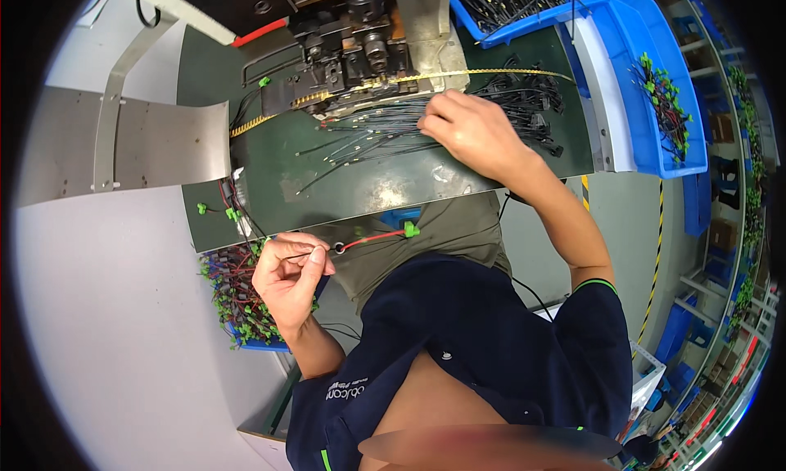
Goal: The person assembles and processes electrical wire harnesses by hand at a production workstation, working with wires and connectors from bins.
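Note:
My left hand (291,279) is closed in a pinch on a thin wire lead, held in front of the table's near edge. From the fingertips a red wire (368,239) sticks out to the right, ending in a green connector (411,229). A small dark ring shows beside the fingers. My right hand (475,131) rests over a spread bundle of black cables (377,131) on the dark green table (286,201). Its fingers are curled together at the cables, and how many they grip is hidden. The cables' black plugs (540,103) lie to the right of this hand.
A metal press machine (364,49) stands at the back, with a yellow terminal strip (524,72) running across it. Blue bins hold black cables (516,4) and green-tipped leads (667,115) at the right. More green-tipped leads (237,295) fill a bin below left. A curved metal guide (172,139) is at the left.

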The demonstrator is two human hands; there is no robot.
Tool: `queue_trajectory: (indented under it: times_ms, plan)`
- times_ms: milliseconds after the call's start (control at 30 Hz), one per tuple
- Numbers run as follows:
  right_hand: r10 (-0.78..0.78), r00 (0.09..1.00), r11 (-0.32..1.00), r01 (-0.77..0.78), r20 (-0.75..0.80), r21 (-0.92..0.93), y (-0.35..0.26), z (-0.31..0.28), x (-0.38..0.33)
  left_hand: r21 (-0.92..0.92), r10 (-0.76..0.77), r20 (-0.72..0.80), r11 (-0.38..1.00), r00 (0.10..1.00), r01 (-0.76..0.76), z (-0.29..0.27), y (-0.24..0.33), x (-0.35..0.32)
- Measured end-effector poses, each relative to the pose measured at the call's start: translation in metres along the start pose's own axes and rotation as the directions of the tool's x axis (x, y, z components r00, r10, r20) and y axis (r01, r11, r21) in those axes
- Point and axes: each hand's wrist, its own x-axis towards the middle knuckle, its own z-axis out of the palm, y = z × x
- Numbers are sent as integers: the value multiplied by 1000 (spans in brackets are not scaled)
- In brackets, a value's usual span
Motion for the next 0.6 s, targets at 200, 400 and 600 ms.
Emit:
queue_trajectory:
  times_ms: [200,400,600]
  plan:
    - [72,995,978,-58,-67,199,9,-37,0,-42,-81,-76,996,994,78,-3,-3,-1]
    - [275,959,863,-218,-62,455,25,-82,-6,-87,-42,-159,996,986,28,5,-7,8]
    - [338,900,817,-136,-275,560,45,-122,-15,154,116,-142,984,983,-94,16,-16,11]
